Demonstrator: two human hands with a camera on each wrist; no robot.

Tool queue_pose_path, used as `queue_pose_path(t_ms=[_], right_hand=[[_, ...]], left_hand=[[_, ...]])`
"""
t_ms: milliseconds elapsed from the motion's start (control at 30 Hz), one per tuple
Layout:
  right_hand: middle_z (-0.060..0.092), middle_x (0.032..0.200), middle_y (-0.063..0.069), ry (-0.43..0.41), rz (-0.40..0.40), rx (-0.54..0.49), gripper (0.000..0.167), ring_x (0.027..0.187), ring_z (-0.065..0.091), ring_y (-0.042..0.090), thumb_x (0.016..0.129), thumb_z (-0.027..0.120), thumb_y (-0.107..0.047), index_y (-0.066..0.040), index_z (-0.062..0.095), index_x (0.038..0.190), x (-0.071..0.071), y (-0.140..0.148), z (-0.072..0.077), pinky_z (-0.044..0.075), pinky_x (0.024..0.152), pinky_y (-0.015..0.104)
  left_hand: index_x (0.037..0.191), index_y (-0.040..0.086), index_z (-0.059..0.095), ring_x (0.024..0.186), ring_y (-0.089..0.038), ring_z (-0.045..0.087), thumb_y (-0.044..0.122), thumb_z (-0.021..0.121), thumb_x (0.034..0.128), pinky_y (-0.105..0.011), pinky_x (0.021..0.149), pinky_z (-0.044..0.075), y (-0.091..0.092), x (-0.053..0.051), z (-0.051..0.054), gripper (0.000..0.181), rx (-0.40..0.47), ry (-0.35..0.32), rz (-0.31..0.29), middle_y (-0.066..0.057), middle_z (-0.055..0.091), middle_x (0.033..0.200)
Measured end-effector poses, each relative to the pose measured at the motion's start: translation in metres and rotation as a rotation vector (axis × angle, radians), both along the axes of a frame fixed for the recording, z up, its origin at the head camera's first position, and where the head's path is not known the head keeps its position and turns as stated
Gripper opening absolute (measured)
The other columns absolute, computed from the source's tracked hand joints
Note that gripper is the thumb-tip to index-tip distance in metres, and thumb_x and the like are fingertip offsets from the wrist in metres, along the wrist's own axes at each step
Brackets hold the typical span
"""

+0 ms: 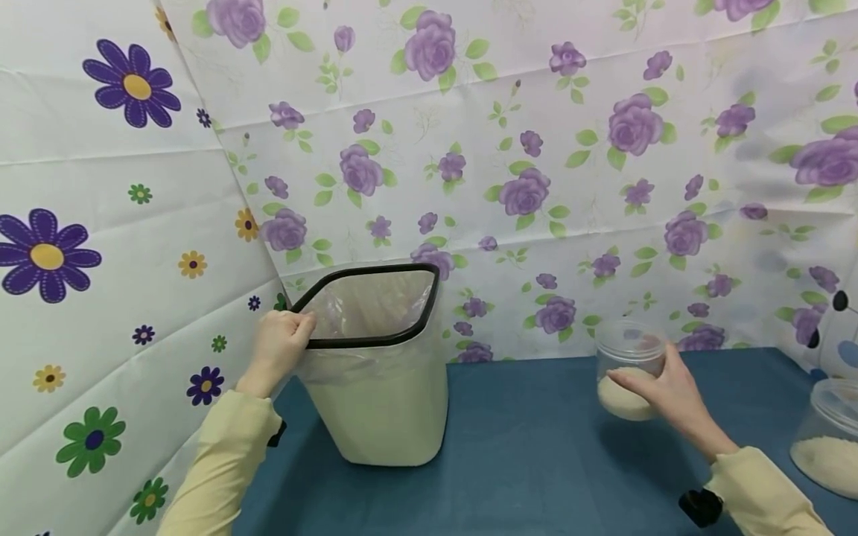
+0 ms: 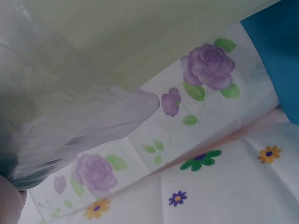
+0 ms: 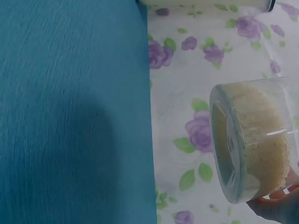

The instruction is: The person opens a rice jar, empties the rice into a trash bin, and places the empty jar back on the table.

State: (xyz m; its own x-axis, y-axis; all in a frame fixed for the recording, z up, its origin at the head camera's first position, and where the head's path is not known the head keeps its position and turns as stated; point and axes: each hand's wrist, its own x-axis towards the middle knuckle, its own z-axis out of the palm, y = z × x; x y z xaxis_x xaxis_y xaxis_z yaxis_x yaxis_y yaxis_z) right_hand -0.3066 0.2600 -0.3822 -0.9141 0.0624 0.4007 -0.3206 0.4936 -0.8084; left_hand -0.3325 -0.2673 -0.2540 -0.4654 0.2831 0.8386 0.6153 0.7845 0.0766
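Observation:
My left hand (image 1: 284, 344) grips the black rim of a pale trash bin (image 1: 389, 413) at its left corner. A clear plastic liner (image 2: 79, 126) is folded over that rim and hangs down the outside. On the right, my right hand (image 1: 670, 391) holds a clear plastic jar (image 1: 628, 350) around its side, raised above the table. Pale grains like rice fill its lower part, and they also show through the wall of the jar (image 3: 257, 140) in the right wrist view. In the left wrist view only a bit of the hand (image 2: 10, 203) shows at the lower left.
A second clear jar (image 1: 827, 447) with pale grains stands at the right edge of the blue table (image 1: 523, 461). Behind the table hangs a sheet with purple roses (image 1: 526, 192); another flowered sheet (image 1: 121, 298) closes off the left side.

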Motion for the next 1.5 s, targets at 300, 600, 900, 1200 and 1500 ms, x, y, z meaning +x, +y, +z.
queue_pose_path(t_ms=[300, 600, 900, 1200, 1500], right_hand=[[0.026, 0.132, 0.03, 0.044, 0.077, -0.013, 0.087, 0.113, 0.032, 0.047, 0.082, 0.067, -0.029, -0.005, 0.01, 0.143, 0.002, -0.013, 0.005, 0.034, 0.077, 0.059], [0.031, 0.129, 0.026, 0.093, 0.105, -0.016, 0.084, 0.114, 0.034, 0.044, 0.081, 0.069, -0.023, -0.007, 0.014, 0.143, 0.009, -0.02, 0.011, 0.034, 0.08, 0.058], [0.036, 0.126, 0.023, 0.139, 0.131, -0.002, 0.083, 0.113, 0.038, 0.041, 0.079, 0.071, -0.017, -0.009, 0.019, 0.142, 0.019, -0.029, 0.022, 0.036, 0.079, 0.056], [0.037, 0.125, 0.024, 0.132, 0.132, 0.012, 0.083, 0.111, 0.04, 0.042, 0.077, 0.073, -0.018, -0.008, 0.02, 0.141, 0.029, -0.034, 0.027, 0.037, 0.078, 0.055], [0.036, 0.126, 0.022, 0.136, 0.128, 0.018, 0.084, 0.112, 0.04, 0.04, 0.077, 0.073, -0.014, -0.007, 0.02, 0.141, 0.035, -0.03, 0.027, 0.042, 0.077, 0.03]], left_hand=[[0.04, 0.019, 0.024, 0.04, -0.007, 0.013, 0.01, 0.042, 0.0818, -0.027, 0.038, 0.015, 0.024, -0.006, 0.002, 0.047, -0.006, 0.007, -0.024, 0.012, 0.015, 0.042], [0.039, 0.018, 0.024, 0.038, -0.008, 0.013, 0.009, 0.043, 0.0804, -0.028, 0.038, 0.016, 0.045, -0.012, 0.002, 0.046, -0.011, 0.015, -0.036, 0.012, 0.015, 0.042], [0.039, 0.019, 0.023, 0.038, -0.008, 0.011, 0.007, 0.044, 0.0806, -0.027, 0.037, 0.014, 0.073, -0.018, 0.002, 0.048, -0.007, 0.018, -0.038, 0.011, 0.014, 0.041], [0.039, 0.018, 0.024, 0.039, -0.01, 0.017, 0.009, 0.043, 0.0784, -0.031, 0.037, 0.023, 0.111, -0.024, 0.002, 0.045, -0.011, 0.041, -0.011, 0.009, 0.019, 0.042], [0.039, 0.018, 0.023, 0.04, -0.01, 0.016, 0.011, 0.043, 0.0792, -0.027, 0.035, 0.019, 0.14, -0.031, 0.0, 0.045, -0.015, 0.018, 0.021, 0.009, 0.017, 0.041]])
